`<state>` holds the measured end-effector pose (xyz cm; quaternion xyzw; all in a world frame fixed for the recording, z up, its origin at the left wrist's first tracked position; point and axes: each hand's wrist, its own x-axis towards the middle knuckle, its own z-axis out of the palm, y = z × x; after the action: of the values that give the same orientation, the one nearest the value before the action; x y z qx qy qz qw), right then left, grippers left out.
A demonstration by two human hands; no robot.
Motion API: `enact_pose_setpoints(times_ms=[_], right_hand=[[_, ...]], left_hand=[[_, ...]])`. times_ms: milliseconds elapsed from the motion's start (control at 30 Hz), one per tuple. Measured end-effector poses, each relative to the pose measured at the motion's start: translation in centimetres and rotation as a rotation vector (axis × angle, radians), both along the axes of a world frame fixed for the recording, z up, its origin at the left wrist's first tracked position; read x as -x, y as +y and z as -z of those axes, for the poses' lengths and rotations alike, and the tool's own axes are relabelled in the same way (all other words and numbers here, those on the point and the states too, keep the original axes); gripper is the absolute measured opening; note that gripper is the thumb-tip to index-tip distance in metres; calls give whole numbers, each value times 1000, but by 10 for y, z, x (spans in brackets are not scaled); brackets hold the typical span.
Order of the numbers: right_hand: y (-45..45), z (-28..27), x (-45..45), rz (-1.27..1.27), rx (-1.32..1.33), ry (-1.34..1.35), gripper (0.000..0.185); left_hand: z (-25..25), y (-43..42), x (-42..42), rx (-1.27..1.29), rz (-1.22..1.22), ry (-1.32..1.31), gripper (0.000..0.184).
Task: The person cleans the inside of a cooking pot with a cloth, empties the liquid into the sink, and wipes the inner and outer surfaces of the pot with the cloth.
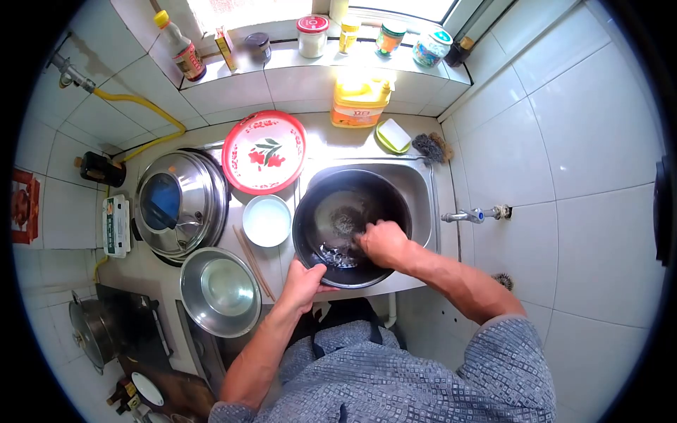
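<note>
A large dark round pan [317,201] rests over the sink [423,185], tilted slightly, with some shiny wet liquid near its lower side. My left hand [305,283] grips the pan's near-left rim, thumb over the edge. My right hand [384,243] is inside the pan on its right side, fingers curled down toward the bottom; what they hold, if anything, is hidden. A greyish round patch shows on the pan's bottom beside the fingers. Just left of the pan stands a white bowl [266,221], with wooden chopsticks [254,264] lying below it.
A metal basin [220,292], a lidded steel pot [182,204] and a red floral tray [264,152] sit to the left. Behind the sink are a yellow detergent jug [358,106], a soap dish [393,136] and scrubbers [431,146]. A tap [476,215] juts from the right wall.
</note>
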<state>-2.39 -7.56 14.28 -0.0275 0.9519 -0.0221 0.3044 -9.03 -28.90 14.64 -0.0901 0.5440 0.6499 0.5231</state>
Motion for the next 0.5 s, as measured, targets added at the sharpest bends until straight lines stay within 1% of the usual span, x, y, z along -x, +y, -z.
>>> enact_pose_setpoints(times_ms=[33,133,200,233,267,333,400,433,467,500], right_hand=[[-7,2,-6,-10,-16,-11,23],[-27,14,1,147,290,-156,23],[-38,34,10,409,508,64,25],[-38,44,17,488,592,232,33],[-36,54,23,656,609,354,39],[-29,50,35,1201,904,378,35],[-18,26,37,1695,1323,367,30],[-18,11,36,1808,1413,434,22],[-22,14,36,1806,1414,431,22],[-31,21,36,1684,1401,557,22]], left_hand=[[-1,3,-1,8,23,-2,29],[0,9,-10,28,94,-13,29],[1,13,-15,16,173,-104,33],[0,12,-18,27,177,-107,29],[2,10,-20,33,182,-107,29],[6,5,-19,29,153,-103,30],[2,1,-15,29,139,-124,31],[0,1,-12,23,126,-146,32],[-1,1,-11,24,123,-146,32],[-1,2,-11,16,155,-128,34]])
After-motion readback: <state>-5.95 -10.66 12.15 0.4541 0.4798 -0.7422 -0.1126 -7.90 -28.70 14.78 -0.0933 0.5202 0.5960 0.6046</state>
